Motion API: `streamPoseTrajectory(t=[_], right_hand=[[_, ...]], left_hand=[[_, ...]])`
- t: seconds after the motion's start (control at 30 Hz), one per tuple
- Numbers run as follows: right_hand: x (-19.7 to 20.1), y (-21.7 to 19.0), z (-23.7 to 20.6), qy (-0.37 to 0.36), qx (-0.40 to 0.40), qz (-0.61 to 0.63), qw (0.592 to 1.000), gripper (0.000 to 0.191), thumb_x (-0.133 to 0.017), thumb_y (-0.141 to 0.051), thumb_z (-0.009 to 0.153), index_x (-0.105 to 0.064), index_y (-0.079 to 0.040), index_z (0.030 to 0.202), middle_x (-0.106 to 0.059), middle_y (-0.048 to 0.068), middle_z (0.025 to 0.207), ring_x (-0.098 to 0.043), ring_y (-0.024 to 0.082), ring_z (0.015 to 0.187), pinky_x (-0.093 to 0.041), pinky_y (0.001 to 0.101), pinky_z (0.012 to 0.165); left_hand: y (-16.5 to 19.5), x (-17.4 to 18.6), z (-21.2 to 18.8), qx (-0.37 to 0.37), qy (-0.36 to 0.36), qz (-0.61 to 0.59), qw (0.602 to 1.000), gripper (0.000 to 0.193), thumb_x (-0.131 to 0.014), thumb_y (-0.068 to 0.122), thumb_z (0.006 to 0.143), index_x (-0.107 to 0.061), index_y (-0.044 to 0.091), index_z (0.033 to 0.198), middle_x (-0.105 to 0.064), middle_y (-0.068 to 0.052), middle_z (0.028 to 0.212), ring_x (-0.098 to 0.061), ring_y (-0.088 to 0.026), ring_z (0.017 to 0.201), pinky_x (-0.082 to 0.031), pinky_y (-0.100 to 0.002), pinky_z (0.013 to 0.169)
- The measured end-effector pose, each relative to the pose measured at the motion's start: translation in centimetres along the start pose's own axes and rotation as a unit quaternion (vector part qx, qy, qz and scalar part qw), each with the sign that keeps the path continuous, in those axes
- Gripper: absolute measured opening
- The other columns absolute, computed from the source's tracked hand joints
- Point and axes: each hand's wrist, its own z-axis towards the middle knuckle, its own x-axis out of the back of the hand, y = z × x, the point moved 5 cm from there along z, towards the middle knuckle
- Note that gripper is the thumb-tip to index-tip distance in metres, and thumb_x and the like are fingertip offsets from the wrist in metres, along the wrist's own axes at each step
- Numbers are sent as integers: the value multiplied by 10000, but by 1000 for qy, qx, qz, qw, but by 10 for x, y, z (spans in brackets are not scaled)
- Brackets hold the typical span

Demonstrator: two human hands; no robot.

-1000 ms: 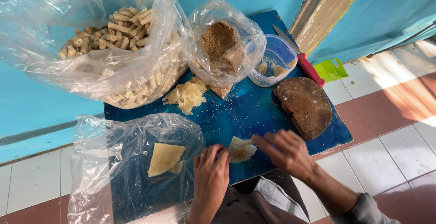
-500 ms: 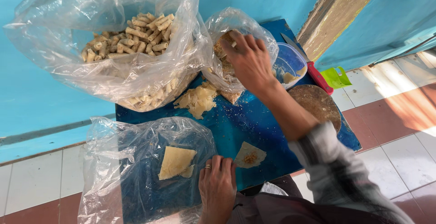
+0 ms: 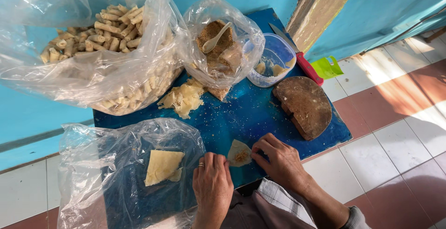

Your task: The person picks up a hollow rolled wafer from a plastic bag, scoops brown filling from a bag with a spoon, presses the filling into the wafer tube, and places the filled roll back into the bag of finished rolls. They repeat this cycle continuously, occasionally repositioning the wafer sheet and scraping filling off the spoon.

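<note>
A small pale wrapper (image 3: 239, 153) with a spot of brown filling lies on the blue board (image 3: 241, 113) at its near edge. My left hand (image 3: 212, 182), a ring on one finger, touches the wrapper's left corner. My right hand (image 3: 280, 162) pinches its right side. Behind it, a clear bag (image 3: 218, 48) holds brown crumbly filling and a white spoon (image 3: 214, 38). A loose pile of wrappers (image 3: 184, 99) lies near that bag. A flat plastic bag (image 3: 125, 173) at the left holds a stack of yellow wrappers (image 3: 162, 166).
A big clear bag (image 3: 88, 48) at the back left is full of rolled sticks. A round plastic tub (image 3: 274, 62), a red-handled knife (image 3: 297, 57) and a brown wooden block (image 3: 304, 106) sit at the right. Tiled floor (image 3: 385, 131) lies to the right, a blue wall behind.
My right hand has come back from the filling bag to the wrapper, which now carries a spot of filling. The spoon lies in the bag. My left hand stayed at the wrapper.
</note>
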Motion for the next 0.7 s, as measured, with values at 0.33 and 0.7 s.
streamPoseTrajectory(t=[0.33, 0.7], right_hand=[[-5, -3, 4, 20, 4, 98, 995, 188, -761, -198, 870, -687, -109, 1018, -753, 50, 861, -765, 182, 746, -598, 345, 599], [0, -23, -8, 28, 124, 60, 990, 383, -816, -228, 784, -723, -108, 1136, -747, 21, 936, -662, 206, 816, -522, 376, 687]], left_hand=[[-4, -10, -2, -18, 6, -94, 995, 121, -663, 112, 928, -631, 86, 1042, -728, -61, 933, -712, -247, 885, -514, -405, 751], [3, -13, -10, -137, 30, -112, 984, 355, -789, 120, 851, -632, 77, 1166, -746, -42, 1028, -705, -223, 968, -483, -430, 842]])
